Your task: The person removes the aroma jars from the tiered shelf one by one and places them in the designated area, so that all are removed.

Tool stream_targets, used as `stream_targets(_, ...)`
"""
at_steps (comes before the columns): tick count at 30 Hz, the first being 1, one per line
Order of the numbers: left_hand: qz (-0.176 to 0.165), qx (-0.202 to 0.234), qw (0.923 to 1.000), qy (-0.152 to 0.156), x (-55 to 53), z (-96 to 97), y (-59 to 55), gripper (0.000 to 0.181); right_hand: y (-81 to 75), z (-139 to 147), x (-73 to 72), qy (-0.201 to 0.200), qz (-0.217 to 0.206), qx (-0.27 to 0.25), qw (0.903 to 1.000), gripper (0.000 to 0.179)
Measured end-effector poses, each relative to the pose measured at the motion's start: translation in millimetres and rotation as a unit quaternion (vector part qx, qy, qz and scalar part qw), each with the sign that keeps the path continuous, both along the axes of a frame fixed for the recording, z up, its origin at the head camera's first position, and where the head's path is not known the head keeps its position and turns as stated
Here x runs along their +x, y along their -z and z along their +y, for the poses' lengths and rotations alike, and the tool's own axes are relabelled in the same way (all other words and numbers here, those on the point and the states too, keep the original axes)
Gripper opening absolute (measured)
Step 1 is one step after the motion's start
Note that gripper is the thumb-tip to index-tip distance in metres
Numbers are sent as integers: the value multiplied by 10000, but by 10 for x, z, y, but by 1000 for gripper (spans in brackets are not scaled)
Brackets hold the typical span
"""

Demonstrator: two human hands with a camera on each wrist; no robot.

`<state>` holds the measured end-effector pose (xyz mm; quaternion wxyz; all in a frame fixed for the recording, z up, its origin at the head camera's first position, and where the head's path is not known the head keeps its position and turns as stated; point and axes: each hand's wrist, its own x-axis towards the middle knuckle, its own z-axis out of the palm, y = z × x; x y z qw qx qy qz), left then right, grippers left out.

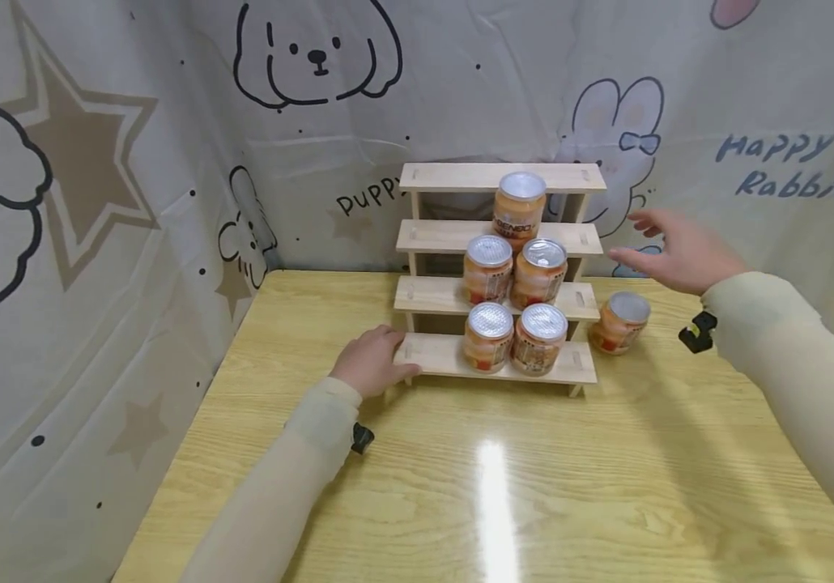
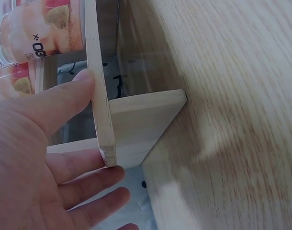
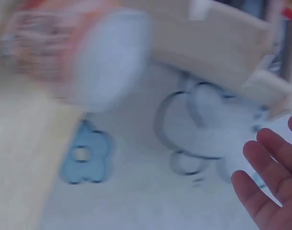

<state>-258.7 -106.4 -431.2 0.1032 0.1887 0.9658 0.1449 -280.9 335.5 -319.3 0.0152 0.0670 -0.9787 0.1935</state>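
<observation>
A pale wooden rack with stepped shelves stands on the table, bearing orange-labelled cans with silver lids. Two cans sit side by side on the lowest shelf, two more on the shelf above, and a single can on the one above that. My left hand holds the left end of the lowest shelf, its thumb and index finger at the board's edges. To the right of the rack another can stands on the table. Above and behind it my right hand hovers with fingers spread, holding nothing.
The yellow wood-grain table extends in front of the rack. A white curtain with cartoon drawings hangs close behind the rack and along the left side. Each wrist carries a small black clip.
</observation>
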Motion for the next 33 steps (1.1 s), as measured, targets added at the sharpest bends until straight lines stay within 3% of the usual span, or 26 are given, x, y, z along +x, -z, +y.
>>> stream_targets(6,2,22,10000,-26,15,-17,9,77,-459,-428,-171,-346,-62,43,9994,96)
stream_targets(11,-28,31,10000,-51,14,-28,-14,77,-668,-805,-313,-651,-302,-9,9974,106)
stream_targets(18,-57,-91,9999,20,27,-25,-29,76,-640,-1095,-484,-724,-412,142,9964,109)
stream_targets(24,-24,-109,9999,48,18,-5,-38,75,-586,-1156,-557,-765,-310,-79,9966,98)
stream_targets(33,3,-149,9999,47,4,-10,-28,75,-551,-1183,-596,-616,-234,-268,9975,99)
